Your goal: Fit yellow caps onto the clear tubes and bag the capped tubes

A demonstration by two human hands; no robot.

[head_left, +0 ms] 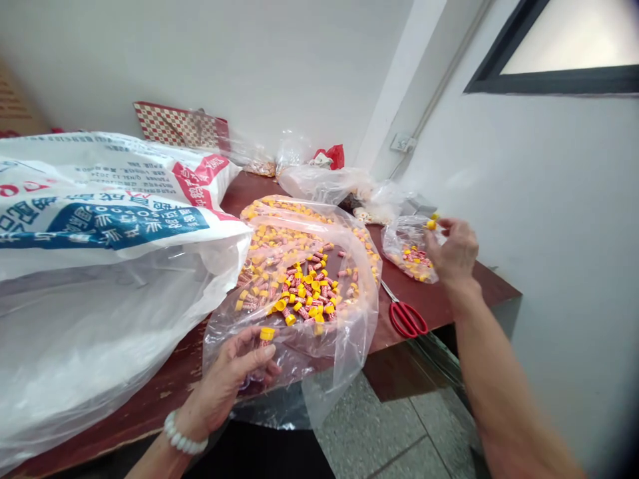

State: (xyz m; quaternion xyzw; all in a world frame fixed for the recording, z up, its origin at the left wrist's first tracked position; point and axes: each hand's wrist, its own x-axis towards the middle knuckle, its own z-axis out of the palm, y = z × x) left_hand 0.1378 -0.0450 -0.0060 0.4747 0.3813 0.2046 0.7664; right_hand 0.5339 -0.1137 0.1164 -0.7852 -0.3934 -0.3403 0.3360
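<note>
Clear bag (pixel 360 332) of yellow-capped vials (pixel 312 293), left fingers (pixel 257 359) holding one

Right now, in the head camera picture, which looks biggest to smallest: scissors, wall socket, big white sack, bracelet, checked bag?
Largest to smallest:
1. Big white sack
2. Checked bag
3. Scissors and bracelet: too alike to rank
4. Wall socket

The sack is nearer, which makes it look bigger.
</note>
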